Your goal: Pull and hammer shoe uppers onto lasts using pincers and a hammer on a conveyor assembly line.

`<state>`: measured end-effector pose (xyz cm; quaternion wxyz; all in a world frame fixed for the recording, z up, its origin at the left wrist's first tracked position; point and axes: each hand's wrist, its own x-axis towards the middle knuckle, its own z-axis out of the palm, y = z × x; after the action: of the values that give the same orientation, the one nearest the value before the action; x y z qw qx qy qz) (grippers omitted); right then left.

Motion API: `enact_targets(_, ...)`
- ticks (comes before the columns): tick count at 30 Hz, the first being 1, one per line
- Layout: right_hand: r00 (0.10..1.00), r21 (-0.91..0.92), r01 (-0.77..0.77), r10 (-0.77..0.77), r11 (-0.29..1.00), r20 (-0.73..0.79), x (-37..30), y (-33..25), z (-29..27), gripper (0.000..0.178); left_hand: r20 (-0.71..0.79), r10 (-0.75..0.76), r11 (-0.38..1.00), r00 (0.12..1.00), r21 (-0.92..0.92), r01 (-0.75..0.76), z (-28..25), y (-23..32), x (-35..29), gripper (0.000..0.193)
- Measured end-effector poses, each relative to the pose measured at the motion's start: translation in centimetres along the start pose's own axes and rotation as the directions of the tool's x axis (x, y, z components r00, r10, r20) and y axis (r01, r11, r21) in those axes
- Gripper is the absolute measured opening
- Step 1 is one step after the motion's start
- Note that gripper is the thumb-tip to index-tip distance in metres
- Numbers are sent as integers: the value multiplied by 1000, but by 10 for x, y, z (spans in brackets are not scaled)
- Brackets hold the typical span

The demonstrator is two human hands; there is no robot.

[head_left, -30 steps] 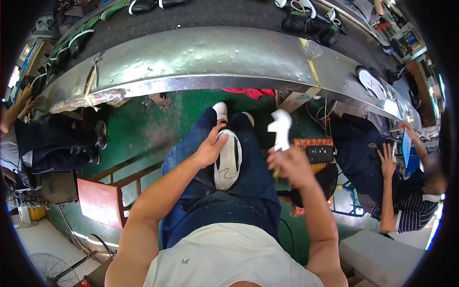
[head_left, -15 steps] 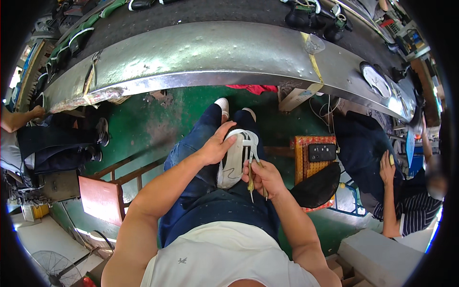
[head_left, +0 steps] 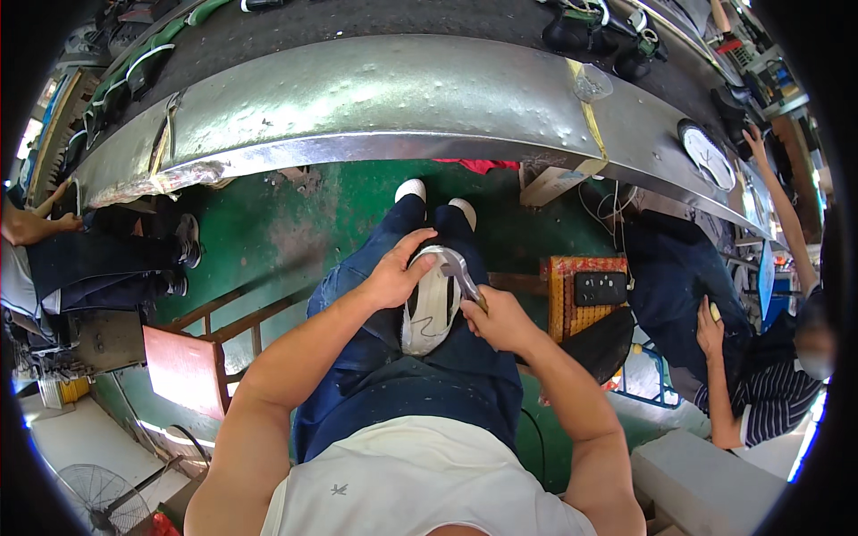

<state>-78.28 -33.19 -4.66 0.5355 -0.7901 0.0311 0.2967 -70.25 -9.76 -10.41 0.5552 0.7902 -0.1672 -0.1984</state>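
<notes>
A pale shoe on its last [head_left: 429, 323] lies bottom up across my lap, with a dark squiggle drawn on its underside. My left hand [head_left: 396, 273] is closed round its far left end, the fingers over the edge. My right hand [head_left: 506, 322] grips the handle of a pair of pincers [head_left: 464, 280] on the shoe's right side. Their curved silver head arches over the far end, close to my left fingers. Whether the jaws pinch the shoe's edge is too small to tell.
A dented metal bench edge [head_left: 384, 98] runs across the front, with a dark belt [head_left: 402, 20] behind it. A white sole [head_left: 708, 155] and a clear cup [head_left: 592, 83] rest on the ledge. Stools stand on both sides, a black phone [head_left: 601, 287] on the right one. People sit left and right.
My right hand has turned and closed round the pincers' handles, which showed below it before. The head now leans over the shoe's far end. The person at right has reached towards the bench.
</notes>
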Motion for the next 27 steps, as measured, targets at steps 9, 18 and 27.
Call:
enact_targets(9, 960, -161, 141, -175, 977, -219, -10, 23, 32, 22, 30, 52, 994, 998, -97, -49, -6, 1, -2, 48)
enact_targets(18, 964, -358, 75, -160, 931, -214, -76, 0, 53, 36, 147, -47, 957, 988, -278, 87, 4, 36, -24, 82)
enact_targets(27, 967, 353, 161, -75, 922, -245, -85, 22, 25, 22, 130, 242, 970, 962, -13, -242, 1, 57, -71, 77)
